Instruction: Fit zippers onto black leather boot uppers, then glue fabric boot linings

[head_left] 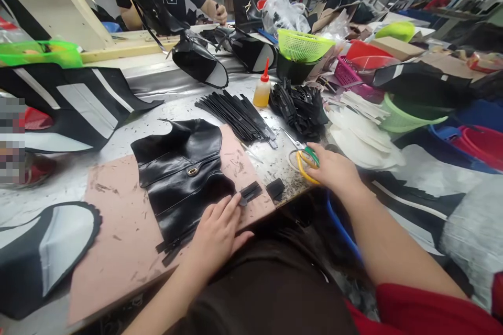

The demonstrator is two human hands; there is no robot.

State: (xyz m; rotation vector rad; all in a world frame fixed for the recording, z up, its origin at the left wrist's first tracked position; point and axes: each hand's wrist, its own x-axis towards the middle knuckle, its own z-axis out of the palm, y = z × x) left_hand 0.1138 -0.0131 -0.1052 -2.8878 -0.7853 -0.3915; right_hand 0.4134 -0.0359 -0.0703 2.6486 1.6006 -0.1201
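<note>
A glossy black leather boot shaft piece [184,167] with a small gold buckle lies on a pink board [113,230]. My left hand [220,227] lies flat over its near right edge, fingers stretched out beside a black zipper [250,192] that sticks out there. Another zipper end [171,254] shows at the piece's lower left. At the table's front edge, my right hand [334,167] has its fingers closed on the handles of scissors [305,159], one handle green, one yellow. Their blades point away to the upper left. A small black scrap [275,189] lies between my hands.
Beyond the board lie black strips [236,118], a glue bottle [262,86] with a red tip and a black pile [298,107]. White cut pieces [357,133] and baskets crowd the right. Boot parts [70,102] flank the left. A co-worker's hand [220,14] shows across the table.
</note>
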